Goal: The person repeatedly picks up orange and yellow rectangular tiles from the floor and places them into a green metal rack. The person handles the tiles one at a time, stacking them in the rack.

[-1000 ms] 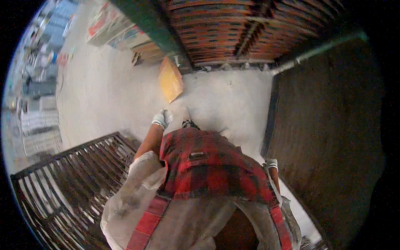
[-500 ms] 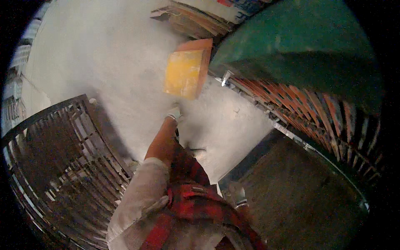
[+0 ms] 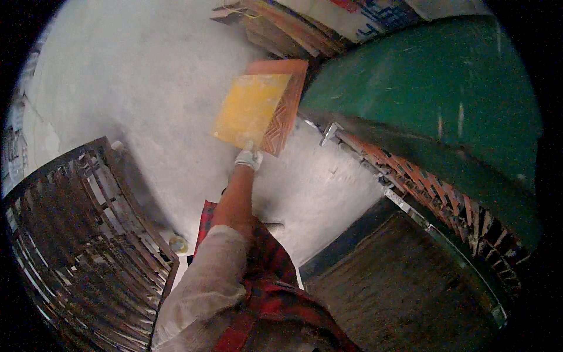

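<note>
My left hand (image 3: pixel 250 156), in a pale glove, reaches forward and grips the near edge of a square yellow panel (image 3: pixel 252 108). The yellow panel lies askew over an orange panel (image 3: pixel 296 82), whose exposed right strip carries a raised zigzag pattern. How the thumb sits under the edge is hidden. My right hand is out of sight.
To the left stands a dark slatted rack (image 3: pixel 88 217). A green surface (image 3: pixel 410 88) fills the right, above a row of orange slats (image 3: pixel 410 182). Below it lies a dark brown flat bed (image 3: pixel 404 270). Flat boards (image 3: pixel 281 29) lean at the far side, above the pale floor (image 3: pixel 164 88).
My left hand has come up to the yellow panel's near edge. The yellow panel has swung left, showing more of the orange one. My right hand has left the view.
</note>
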Available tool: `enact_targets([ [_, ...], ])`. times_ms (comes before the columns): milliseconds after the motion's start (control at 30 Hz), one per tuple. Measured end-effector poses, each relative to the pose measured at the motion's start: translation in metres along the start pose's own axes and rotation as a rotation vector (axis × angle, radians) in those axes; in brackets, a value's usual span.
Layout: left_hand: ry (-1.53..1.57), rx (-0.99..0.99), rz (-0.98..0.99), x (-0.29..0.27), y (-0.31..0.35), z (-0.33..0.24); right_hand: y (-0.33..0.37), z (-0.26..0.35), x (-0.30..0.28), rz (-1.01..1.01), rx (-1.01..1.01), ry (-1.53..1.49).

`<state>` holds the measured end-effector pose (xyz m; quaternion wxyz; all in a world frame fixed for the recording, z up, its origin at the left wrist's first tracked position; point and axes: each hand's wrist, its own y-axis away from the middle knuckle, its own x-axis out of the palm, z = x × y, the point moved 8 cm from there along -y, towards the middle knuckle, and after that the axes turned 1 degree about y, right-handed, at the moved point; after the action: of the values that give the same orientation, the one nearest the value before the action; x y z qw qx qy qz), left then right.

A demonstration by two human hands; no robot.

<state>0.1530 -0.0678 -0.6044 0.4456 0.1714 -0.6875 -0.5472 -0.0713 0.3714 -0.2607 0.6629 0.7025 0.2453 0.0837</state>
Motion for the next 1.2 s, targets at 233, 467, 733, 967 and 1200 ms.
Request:
enact_targets([
  [233,-0.084,0.315,0.118,0.099,0.094,-0.093,0.022,0.076,-0.019,0.04,-0.401,0.665],
  [467,-0.742,0.545,0.141,0.066,0.308,-0.118,0.066,0.19,-0.118,-0.115,-0.599,-0.357],
  [733,-0.676,0.247,0.456,0.084,0.557,-0.039,0.085,0.217,-0.151,-0.089,-0.802,-0.522],
  [967,-1.084,0.175,0.725,0.131,0.594,0.04,0.09,0.165,-0.163,-0.127,-0.884,-0.946],
  [1200,-1.183,0.049,0.933,0.183,0.596,0.118,0.21,0.058,-0.205,-1.247,-0.735,-0.829],
])
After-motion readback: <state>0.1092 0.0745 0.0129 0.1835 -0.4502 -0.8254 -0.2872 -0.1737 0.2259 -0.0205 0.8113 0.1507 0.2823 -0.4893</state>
